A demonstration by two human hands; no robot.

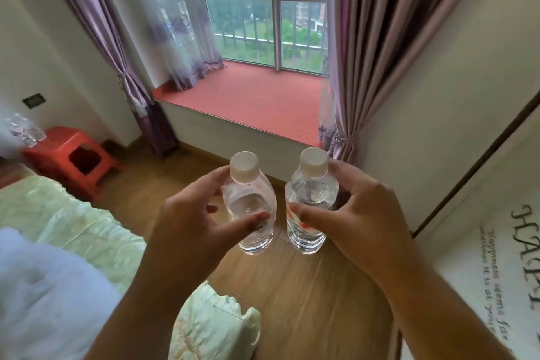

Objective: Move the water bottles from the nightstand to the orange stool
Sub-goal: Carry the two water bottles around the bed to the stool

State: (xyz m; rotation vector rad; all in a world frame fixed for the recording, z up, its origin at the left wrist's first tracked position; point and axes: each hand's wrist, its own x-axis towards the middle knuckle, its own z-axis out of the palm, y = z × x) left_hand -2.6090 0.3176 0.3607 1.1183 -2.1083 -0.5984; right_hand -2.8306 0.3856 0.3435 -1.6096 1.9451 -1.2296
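Two clear plastic bottles [250,207] [309,204] are held upright, one per hand [187,231] [359,213], above wooden floor [306,295]; orange stool [70,155] with more bottles [24,131] lies far left beyond the bed [73,228].

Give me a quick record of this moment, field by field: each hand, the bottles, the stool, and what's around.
left hand: holds the left bottle upright, white cap on
right hand: holds the right bottle upright, white cap on
orange stool: far left beside the bed; bottles on the stool already stand there, count unclear
surroundings: wooden floor below the held bottles; red window seat ahead
task state: two bottles in transit
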